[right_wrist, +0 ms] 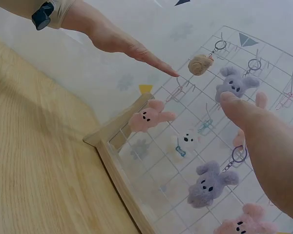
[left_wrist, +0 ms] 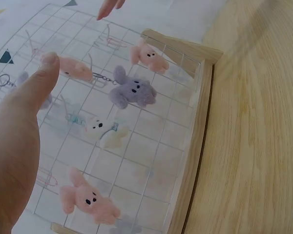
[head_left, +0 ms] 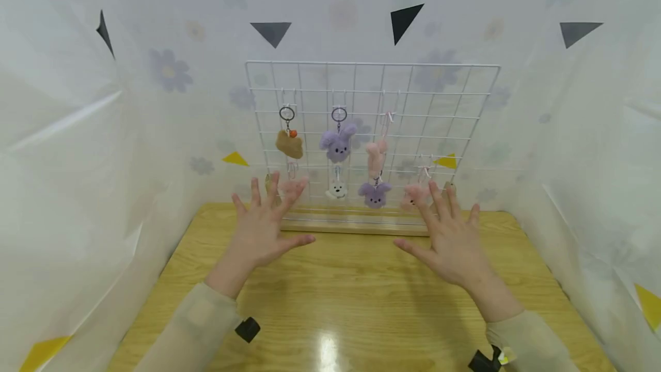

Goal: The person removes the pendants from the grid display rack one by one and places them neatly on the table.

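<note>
Keychains of fluffy plush on a white wire grid at the back of the table, seven, left to right: one brown with an orange ball, one pink, one white, two long-eared purple, two more pink. Both hands empty, fingers spread wide, left hand before the grid's lower left, right hand before its lower right.

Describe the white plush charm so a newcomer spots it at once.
On the wooden table stands a wire grid. In the head view, look along its lower row, below the upper purple charm and left of the lower purple charm. The white charm there, with a pink charm on its other side, is the only white one and wears a blue bow.
</note>
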`<state>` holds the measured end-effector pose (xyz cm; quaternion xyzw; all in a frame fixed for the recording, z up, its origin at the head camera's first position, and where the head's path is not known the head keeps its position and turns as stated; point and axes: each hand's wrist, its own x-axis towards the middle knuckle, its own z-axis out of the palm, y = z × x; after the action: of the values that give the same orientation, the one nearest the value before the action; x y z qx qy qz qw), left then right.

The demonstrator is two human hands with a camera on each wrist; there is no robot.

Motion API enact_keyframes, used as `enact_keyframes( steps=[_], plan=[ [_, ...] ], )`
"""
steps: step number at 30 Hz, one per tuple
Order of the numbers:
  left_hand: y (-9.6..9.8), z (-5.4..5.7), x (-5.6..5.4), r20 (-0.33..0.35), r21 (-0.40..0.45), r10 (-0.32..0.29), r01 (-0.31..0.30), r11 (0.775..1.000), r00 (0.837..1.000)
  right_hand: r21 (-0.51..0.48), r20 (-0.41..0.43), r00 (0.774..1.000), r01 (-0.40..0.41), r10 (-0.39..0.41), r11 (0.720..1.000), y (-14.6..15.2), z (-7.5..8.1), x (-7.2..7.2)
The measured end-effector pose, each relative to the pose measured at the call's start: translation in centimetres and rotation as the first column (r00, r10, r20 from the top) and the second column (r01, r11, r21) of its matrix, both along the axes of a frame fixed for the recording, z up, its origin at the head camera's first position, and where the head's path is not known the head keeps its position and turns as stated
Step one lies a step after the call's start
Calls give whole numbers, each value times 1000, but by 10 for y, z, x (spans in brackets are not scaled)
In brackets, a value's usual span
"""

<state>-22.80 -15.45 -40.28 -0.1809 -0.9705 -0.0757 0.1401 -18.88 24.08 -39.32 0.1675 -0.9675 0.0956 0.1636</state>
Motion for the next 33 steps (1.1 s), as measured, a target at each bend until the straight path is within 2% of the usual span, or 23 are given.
enact_keyframes(
  steps=[7, 13, 19, 27, 33],
  plan=[
    [-7, 2, -2, 26, 27, 21, -22, 999, 999, -30, -36, 999, -27, 26, 999, 1, 9, -5],
    [-11, 4, -6, 49, 61, 33, -36, 998, 998, -95, -50, 997, -67, 62, 993, -3, 21, -8],
    [-15, 5, -12, 28, 109, 45, -48, 993, 999, -155, -64, 994, -101, 92, 983, -5, 34, -14],
    [-23, 3, -22, 35, 242, 57, -63, 968, 998, -264, -89, 987, -150, 131, 953, -5, 43, -20],
    [-27, 0, -28, 46, 311, 57, -68, 948, 997, -336, -68, 987, -162, 147, 928, -7, 49, -22]
  ],
)
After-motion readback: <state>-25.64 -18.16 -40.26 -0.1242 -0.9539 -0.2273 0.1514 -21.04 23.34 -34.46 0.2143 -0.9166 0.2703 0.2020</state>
